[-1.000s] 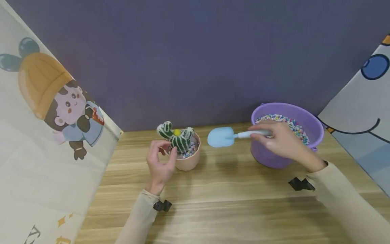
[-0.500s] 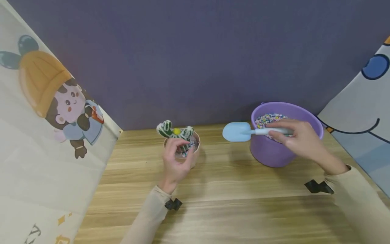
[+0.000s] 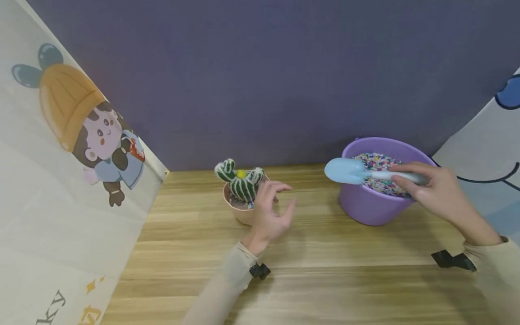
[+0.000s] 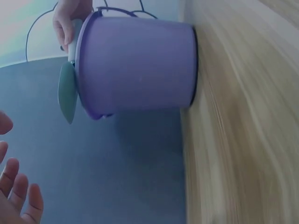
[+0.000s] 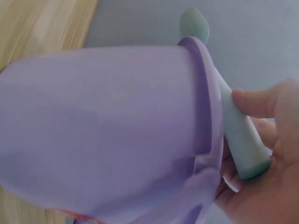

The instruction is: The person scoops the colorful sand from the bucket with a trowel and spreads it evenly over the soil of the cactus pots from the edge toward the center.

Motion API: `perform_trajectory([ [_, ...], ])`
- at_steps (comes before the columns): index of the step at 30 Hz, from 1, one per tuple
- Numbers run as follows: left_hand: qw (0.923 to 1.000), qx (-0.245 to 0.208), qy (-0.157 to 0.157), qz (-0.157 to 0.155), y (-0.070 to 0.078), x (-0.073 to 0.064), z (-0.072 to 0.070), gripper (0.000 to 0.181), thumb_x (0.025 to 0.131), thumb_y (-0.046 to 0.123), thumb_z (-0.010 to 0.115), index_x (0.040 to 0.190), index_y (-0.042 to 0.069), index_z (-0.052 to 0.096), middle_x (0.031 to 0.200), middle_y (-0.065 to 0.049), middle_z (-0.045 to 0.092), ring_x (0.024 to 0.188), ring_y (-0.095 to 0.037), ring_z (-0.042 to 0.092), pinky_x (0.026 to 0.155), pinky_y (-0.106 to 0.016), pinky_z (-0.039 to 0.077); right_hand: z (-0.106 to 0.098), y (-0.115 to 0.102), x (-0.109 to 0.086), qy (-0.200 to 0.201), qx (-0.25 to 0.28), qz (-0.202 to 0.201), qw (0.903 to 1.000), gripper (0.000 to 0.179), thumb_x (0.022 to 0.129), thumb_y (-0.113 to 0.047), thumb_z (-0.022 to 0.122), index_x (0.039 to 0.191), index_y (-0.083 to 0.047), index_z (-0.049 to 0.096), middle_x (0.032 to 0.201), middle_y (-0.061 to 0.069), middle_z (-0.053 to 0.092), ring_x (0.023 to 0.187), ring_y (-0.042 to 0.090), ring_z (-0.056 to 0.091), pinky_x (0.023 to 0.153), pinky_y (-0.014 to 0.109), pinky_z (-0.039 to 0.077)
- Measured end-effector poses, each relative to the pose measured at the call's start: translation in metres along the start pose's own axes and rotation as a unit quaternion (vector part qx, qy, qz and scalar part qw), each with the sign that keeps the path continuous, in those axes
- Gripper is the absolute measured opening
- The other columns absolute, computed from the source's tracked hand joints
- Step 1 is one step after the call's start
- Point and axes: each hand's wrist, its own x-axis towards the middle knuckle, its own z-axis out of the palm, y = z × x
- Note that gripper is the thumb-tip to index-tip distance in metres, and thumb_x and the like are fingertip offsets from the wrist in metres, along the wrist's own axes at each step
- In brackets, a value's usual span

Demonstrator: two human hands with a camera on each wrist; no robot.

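Observation:
By its white handle, my right hand (image 3: 440,192) grips a light blue toy shovel (image 3: 344,170), held across the top of a purple bucket (image 3: 361,207). Colourful beads (image 3: 375,161) fill part of that bucket. The shovel's blade hangs past the bucket's left rim, and no beads show on it. My left hand (image 3: 271,221) has its fingers and thumb apart with nothing between them. It hides the right side of a pink pot (image 3: 240,215); whether it touches the pot I cannot tell. In the pot stands a green and white knitted cactus (image 3: 242,188) with a yellow flower.
Pot and bucket stand on a wooden table (image 3: 325,289), close to a dark blue back wall (image 3: 260,81). Side panels with cartoon prints, such as the left panel (image 3: 53,203), close in both sides. A stretch of wood lies between pot and bucket.
My right hand has carried the shovel to the right, from left of the bucket to over its rim. The left hand has passed across the pot's front to its right side.

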Motion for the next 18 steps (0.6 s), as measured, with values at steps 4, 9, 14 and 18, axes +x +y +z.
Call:
perform_trajectory([
  [4,0.9998,-0.011,-0.011,-0.013,0.004,0.0,0.013,0.026,0.087,0.013,0.077,0.111,0.006,0.071,0.107,-0.01,0.069,0.097,-0.023,0.063,0.076,-0.032,0.056,-0.006,0.007,-0.003,0.005,-0.002,0.008,1.0,0.023,0.095,-0.026,0.081,0.116,-0.016,0.082,0.096,-0.046,0.058,0.077,0.0,0.051,0.061,0.021,0.037],
  [9,0.9997,-0.021,-0.01,-0.004,0.008,0.001,0.024,0.025,0.087,0.013,0.077,0.111,0.006,0.071,0.107,-0.01,0.07,0.097,-0.023,0.064,0.077,-0.026,0.055,-0.01,0.013,-0.005,0.016,-0.005,0.024,0.9996,0.025,0.095,-0.027,0.081,0.115,-0.013,0.082,0.092,-0.048,0.055,0.079,-0.007,0.051,0.064,0.016,0.038],
  [14,0.9994,-0.017,-0.027,-0.01,0.013,0.004,0.034,0.027,0.088,0.014,0.078,0.113,0.007,0.071,0.109,-0.009,0.071,0.099,-0.023,0.065,0.078,-0.031,0.058,-0.013,0.019,-0.007,0.023,-0.002,0.043,0.9988,0.028,0.095,-0.029,0.081,0.117,-0.011,0.082,0.094,-0.053,0.051,0.083,-0.011,0.05,0.068,0.012,0.038],
  [18,0.9985,-0.016,-0.042,-0.033,0.017,0.005,0.04,0.029,0.088,0.015,0.078,0.115,0.006,0.071,0.112,-0.009,0.07,0.102,-0.024,0.065,0.081,-0.031,0.059,-0.013,0.021,-0.008,0.032,-0.006,0.048,0.9983,0.03,0.096,-0.029,0.08,0.118,-0.009,0.081,0.091,-0.055,0.05,0.076,-0.009,0.05,0.063,0.015,0.038],
])
